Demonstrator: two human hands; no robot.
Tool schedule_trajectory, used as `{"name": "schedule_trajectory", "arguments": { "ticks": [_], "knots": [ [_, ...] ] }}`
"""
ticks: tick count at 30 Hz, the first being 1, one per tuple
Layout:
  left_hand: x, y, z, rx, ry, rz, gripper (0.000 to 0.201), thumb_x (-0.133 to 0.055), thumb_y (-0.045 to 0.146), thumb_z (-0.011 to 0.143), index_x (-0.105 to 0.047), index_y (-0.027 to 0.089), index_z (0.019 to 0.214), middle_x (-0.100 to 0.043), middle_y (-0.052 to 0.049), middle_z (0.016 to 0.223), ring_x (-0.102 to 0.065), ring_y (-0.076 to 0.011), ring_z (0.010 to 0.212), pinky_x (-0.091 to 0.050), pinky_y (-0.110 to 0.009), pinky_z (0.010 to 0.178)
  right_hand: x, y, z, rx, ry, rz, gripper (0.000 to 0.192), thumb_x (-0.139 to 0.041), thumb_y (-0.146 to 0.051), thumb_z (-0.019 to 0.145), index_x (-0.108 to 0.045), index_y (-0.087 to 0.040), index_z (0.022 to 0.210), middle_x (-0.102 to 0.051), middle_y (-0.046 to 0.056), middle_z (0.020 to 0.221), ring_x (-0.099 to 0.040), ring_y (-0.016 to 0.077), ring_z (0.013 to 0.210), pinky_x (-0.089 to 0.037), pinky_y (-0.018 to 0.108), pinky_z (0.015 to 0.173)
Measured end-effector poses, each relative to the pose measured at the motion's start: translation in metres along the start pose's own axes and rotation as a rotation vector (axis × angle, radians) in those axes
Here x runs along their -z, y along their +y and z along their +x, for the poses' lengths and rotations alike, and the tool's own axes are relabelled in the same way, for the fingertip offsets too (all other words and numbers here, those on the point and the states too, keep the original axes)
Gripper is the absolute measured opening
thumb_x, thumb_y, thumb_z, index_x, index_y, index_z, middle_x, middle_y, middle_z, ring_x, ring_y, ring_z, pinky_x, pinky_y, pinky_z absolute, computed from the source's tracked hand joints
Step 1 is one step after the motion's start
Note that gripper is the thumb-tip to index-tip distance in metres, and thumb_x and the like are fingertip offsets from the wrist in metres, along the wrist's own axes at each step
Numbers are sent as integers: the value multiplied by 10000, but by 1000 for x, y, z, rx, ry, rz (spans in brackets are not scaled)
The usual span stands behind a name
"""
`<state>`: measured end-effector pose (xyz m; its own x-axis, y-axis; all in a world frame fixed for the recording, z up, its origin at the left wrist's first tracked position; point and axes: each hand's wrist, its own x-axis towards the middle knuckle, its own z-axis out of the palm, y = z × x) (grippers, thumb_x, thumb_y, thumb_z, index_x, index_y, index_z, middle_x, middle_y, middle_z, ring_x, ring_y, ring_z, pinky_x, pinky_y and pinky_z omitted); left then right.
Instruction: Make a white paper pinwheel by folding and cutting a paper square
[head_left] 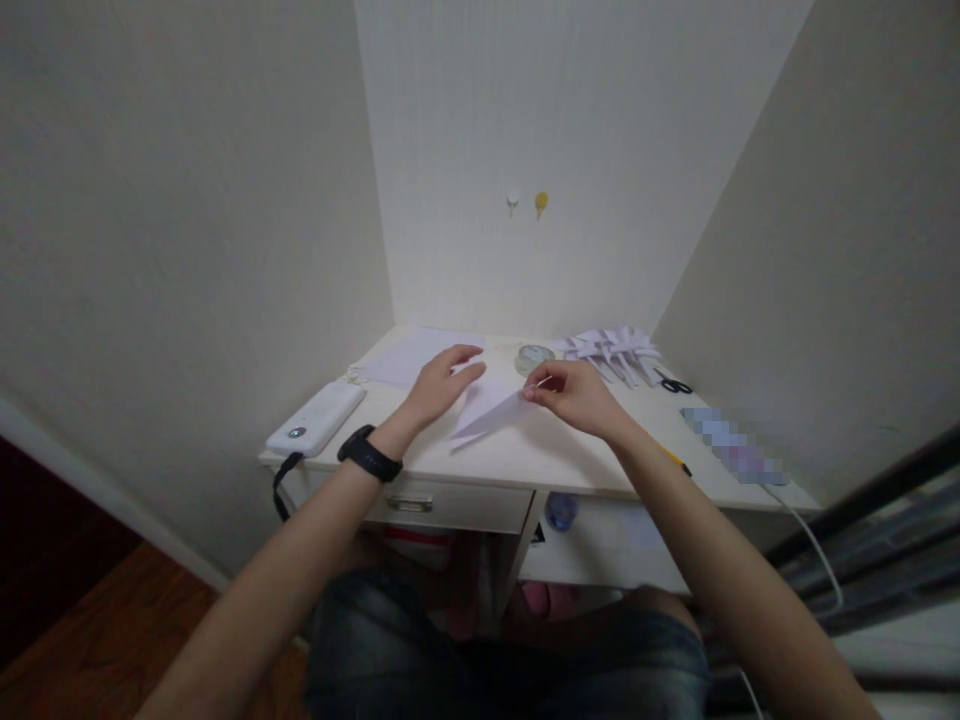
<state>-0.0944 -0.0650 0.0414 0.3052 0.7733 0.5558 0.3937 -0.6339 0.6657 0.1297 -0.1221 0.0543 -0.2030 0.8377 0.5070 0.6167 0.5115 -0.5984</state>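
Desk: a white desk (pixel 525 455) is set into a corner between pale walls; it serves as the landmark, and every other thing is placed by it. A flat top is given to the fold being worked.
Flat sheets: blank paper sheets (pixel 412 355) are laid at the desk's back left, behind the left hand, kept apart from the fold.
Folded pile: a heap of folded paper pieces (pixel 611 350) is gathered at the desk's back right, seemingly so that the middle is left free.
Power bank: a white power bank (pixel 316 420) is rested on the desk's left front edge, its dark strap hung over the side.
Folded sheet: a pointed, folded paper (pixel 487 408) is laid at the desk's middle, near the front edge, between the two hands.
Left hand: the left hand (pixel 439 385) is pressed flat on the paper's left part; the fingers are stretched out and slightly spread, apparently so that the sheet is pinned against sliding.
Right hand: the right hand (pixel 574 395) is held at the paper's right tip; thumb and forefinger are closed on that corner in a pinch, the other fingers curled.
Tape roll: a small tape roll (pixel 534 358) is set just behind the hands.
Scissors: black-handled scissors (pixel 675 384) are laid at the desk's right, beside the pile.
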Motion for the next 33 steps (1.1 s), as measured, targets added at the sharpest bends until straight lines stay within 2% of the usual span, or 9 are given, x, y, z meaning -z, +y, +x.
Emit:
{"name": "schedule_trajectory", "arguments": {
  "ticks": [2, 4, 9, 12, 14, 17, 22, 29, 33],
  "knots": [
    [6, 1, 8, 40, -279, -63, 457, -570, 477, 857, -656, 165, 1179, -663, -110, 1255, -591, -275, 1184, -429, -431, 1042, 4, -3, -8, 85, -13, -78, 26, -699, -181, 768, -711, -185, 746, -715, 28, 719, -645, 162, 683, -488, 286, 650],
    [3, 1, 11, 37, -372, -31, 508, -613, 493, 831, -640, 177, 1228, -616, -111, 1344, -538, -289, 1268, -387, -441, 1088, 3, -3, -15, 151, -21, -111, 36, -708, -160, 768, -705, -190, 749, -724, 28, 760, -652, 166, 713, -495, 298, 688],
    [-16, -15, 3, 116, -35, 147, 689, -811, 302, 655, -584, 143, 1286, -510, -175, 1441, -444, -338, 1355, -335, -486, 1134, -5, 10, -37, 350, 50, -155, 49, -711, -164, 798, -691, -208, 800, -726, 37, 850, -666, 180, 804, -509, 314, 764],
    [-16, -26, -3, 334, 31, -131, 691, -811, 238, 658, -559, 128, 1292, -578, -194, 1340, -598, -316, 1176, -498, -468, 973, -9, 22, -50, 420, 151, -121, 87, -679, -136, 817, -706, -214, 845, -728, 52, 906, -680, 188, 861, -528, 318, 797],
    [-11, -30, -6, 466, -52, -398, 585, -820, 213, 654, -607, 117, 1190, -642, -181, 1229, -665, -267, 1020, -554, -423, 870, -10, 31, -58, 411, 220, -90, 109, -667, -130, 820, -722, -223, 833, -727, 55, 914, -686, 188, 854, -541, 324, 791],
    [-6, -33, -10, 553, -195, -688, 376, -844, 146, 624, -663, 96, 949, -706, -130, 1025, -678, -183, 834, -576, -342, 801, -11, 45, -65, 331, 299, -34, 90, -703, -154, 792, -734, -235, 768, -724, 54, 919, -688, 195, 853, -554, 345, 789],
    [-11, -31, -13, 581, -186, -767, 221, -813, 77, 660, -664, 85, 824, -704, -89, 896, -660, -136, 766, -576, -278, 783, -15, 70, -72, 70, 416, 121, 59, -762, -286, 730, -745, -241, 697, -724, 81, 1101, -688, 239, 948, -566, 403, 805],
    [-15, -24, -20, 556, -270, -791, 577, -801, 158, 712, -596, 182, 1251, -713, -88, 982, -690, -158, 795, -587, -331, 772, -20, 102, -72, -344, 453, 361, 299, -845, -438, 555, -748, -191, 695, -767, 102, 851, -706, 284, 813, -550, 476, 825],
    [-14, -25, -23, 475, -460, -646, 446, -794, 429, 736, -715, 123, 1050, -716, -142, 1024, -682, -188, 866, -555, -300, 738, -22, 108, -72, -475, 442, 524, 378, -858, -446, 540, -734, -163, 757, -745, 97, 739, -702, 270, 693, -575, 451, 719]
  ]
}}
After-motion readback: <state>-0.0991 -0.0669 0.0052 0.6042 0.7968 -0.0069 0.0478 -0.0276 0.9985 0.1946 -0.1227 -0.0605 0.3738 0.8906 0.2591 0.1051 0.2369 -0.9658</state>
